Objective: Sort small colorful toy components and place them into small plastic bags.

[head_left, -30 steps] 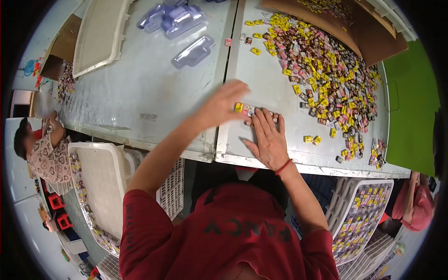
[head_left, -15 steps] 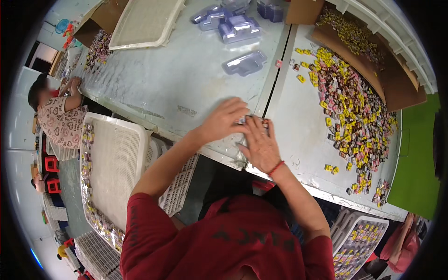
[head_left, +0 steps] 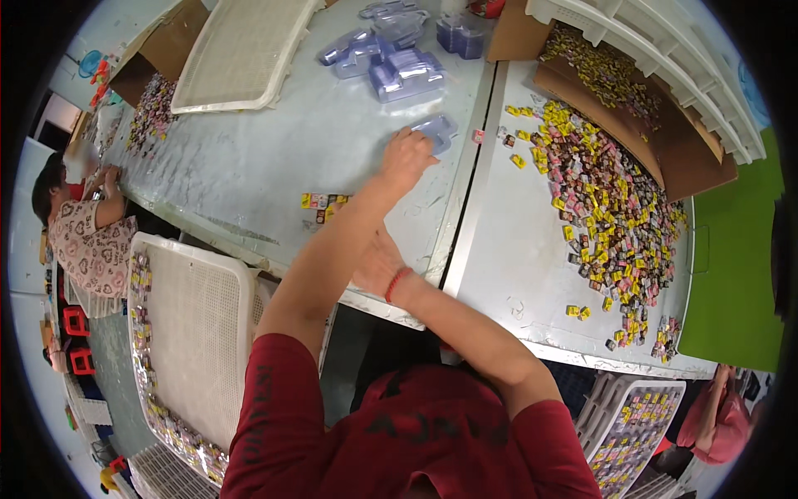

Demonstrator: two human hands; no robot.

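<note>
My left hand [head_left: 407, 158] reaches forward over the table, its fingers curled at the near left end of a clear plastic blister tray [head_left: 439, 131]. My right hand [head_left: 378, 262], with a red band at the wrist, lies near the table's front edge. It passes under my left forearm, which hides its fingers. Beyond that forearm a small block of square pieces [head_left: 320, 202] in yellow, brown and pink sits in rows, partly covered by the arm.
Many loose small pieces [head_left: 611, 200] spread over the right table, below an open cardboard box [head_left: 682, 154]. Stacked clear trays [head_left: 407, 75] lie at the back. A white mesh tray [head_left: 195, 324] stands at left. A co-worker [head_left: 87, 224] sits beyond it.
My left hand has gone forward to the clear tray. My right hand has moved left under the left forearm. The row of pieces now shows left of my hands.
</note>
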